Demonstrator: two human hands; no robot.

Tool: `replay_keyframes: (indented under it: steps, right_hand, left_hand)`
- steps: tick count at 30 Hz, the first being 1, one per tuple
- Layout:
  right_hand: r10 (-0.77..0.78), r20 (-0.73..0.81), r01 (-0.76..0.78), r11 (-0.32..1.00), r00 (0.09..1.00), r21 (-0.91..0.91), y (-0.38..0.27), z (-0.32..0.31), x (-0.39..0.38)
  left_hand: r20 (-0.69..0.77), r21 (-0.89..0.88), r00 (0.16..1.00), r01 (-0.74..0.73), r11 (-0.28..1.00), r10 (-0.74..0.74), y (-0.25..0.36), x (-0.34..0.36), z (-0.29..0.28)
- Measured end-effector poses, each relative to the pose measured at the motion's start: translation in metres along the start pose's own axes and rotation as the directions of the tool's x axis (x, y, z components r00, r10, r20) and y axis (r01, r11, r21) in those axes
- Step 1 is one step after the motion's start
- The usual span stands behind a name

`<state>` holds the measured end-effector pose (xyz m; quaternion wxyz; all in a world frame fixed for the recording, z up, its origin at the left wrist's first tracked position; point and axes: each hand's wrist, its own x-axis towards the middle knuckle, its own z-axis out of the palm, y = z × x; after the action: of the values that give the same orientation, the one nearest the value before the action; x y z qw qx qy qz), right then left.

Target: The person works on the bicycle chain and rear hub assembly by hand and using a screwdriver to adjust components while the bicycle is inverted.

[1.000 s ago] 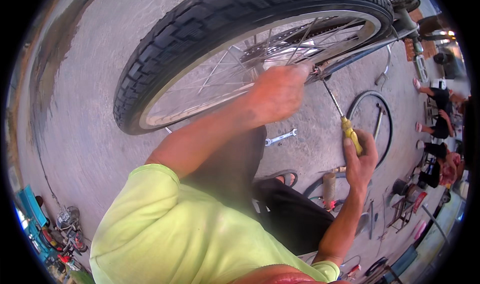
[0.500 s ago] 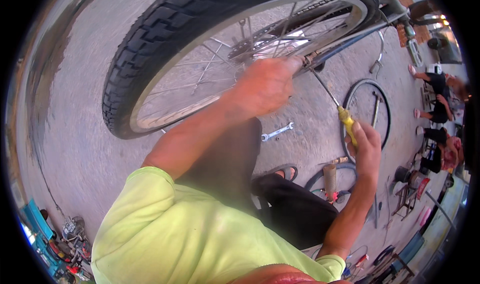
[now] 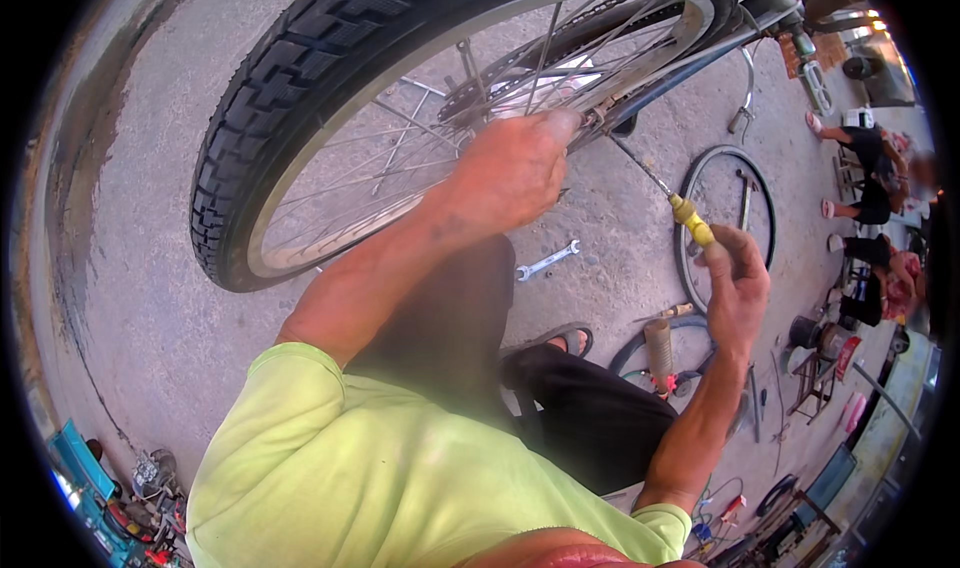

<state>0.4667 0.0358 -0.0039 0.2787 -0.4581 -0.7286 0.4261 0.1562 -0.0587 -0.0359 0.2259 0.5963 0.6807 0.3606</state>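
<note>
A bicycle wheel with a knobby black tyre (image 3: 235, 133) and thin metal spokes fills the upper left. My left hand (image 3: 510, 173) reaches across the wheel, its fingers closed by a small metal fitting (image 3: 592, 118) on the blue frame tube. What they pinch is hidden. From the right, my right hand (image 3: 738, 280) holds the end of a yellow-handled screwdriver (image 3: 690, 218) between thumb and fingertips. Its thin shaft slants up to the left, with the tip close to that fitting. The exact contact point is too small to make out.
On the concrete lie an open-ended wrench (image 3: 548, 261), a loose black tyre (image 3: 765, 193) with a hammer-like tool inside its ring, and a cylindrical tool (image 3: 658, 348). Several people sit at the far right. Machinery (image 3: 85, 468) stands at the lower left.
The grip of my right hand has moved back to the handle's end, its fingers less wrapped. The left hand stays at the fitting. The whole view has shifted slightly.
</note>
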Motion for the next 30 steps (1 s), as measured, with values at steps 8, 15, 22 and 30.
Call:
replay_keyframes:
  steps: [8,15,22,30]
  right_hand:
    - [0.289,0.078,-0.297,0.943,0.954,0.148,-0.010,0.006,0.003]
    - [-0.048,-0.003,0.048,0.997,0.999,0.054,0.007,-0.002,-0.005]
    - [0.209,-0.012,-0.204,0.965,0.978,0.167,-0.006,0.003,-0.001]
    - [0.187,-0.054,-0.174,0.966,0.981,0.190,0.003,0.009,-0.004]
  left_hand:
    - [0.003,-0.007,0.999,0.032,0.999,-0.032,0.001,-0.001,-0.001]
    - [-0.001,0.009,1.000,0.029,1.000,-0.029,0.001,-0.001,-0.001]
    - [-0.050,-0.012,0.999,-0.017,1.000,0.016,-0.005,-0.003,0.006]
    - [-0.044,-0.054,0.998,0.038,0.998,-0.040,0.006,0.000,0.000]
